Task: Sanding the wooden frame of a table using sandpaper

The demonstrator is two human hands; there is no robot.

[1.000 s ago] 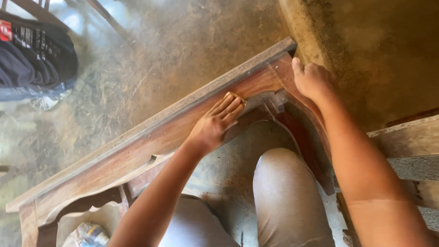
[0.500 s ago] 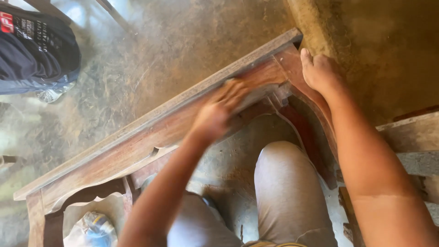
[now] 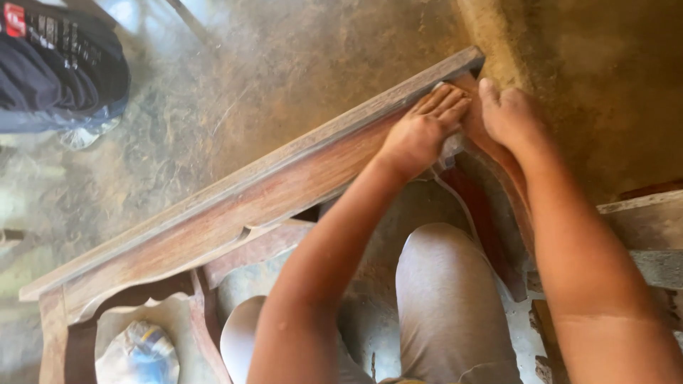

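Since the earlier frames, the left hand (image 3: 423, 128) has been sliding along the wooden furniture frame (image 3: 235, 213) toward its far corner, and it is now lying almost against the right hand (image 3: 511, 114), where before the two were well apart. Both hands are bare. The left hand is pressing palm down on the reddish-brown face of the frame's long rail, fingers stretched out flat and close together; earlier a small yellowish pad was showing under its fingertips, but now it is hidden and whether the hand is holding it cannot be told. The right hand is resting just beside it at the corner of the frame, fingers curled loosely over the edge where the rail is meeting the side piece, steadying it rather than gripping anything loose. The frame is lying tilted across the dusty concrete floor (image 3: 284, 64), running from the hands at the upper right down to the lower left, with a carved, scalloped lower edge facing the person. Below the hands, between the two forearms, the person's knee (image 3: 445, 284) in grey trousers is bending up inside the frame. Far from the hands, at the upper left, a dark bag (image 3: 57, 64) is sitting on the floor. Well below the left elbow, a blue and white crumpled wrapper (image 3: 139, 355) is lying inside the frame's lower end. Rough wooden boards (image 3: 640, 227) are showing beyond the right forearm.
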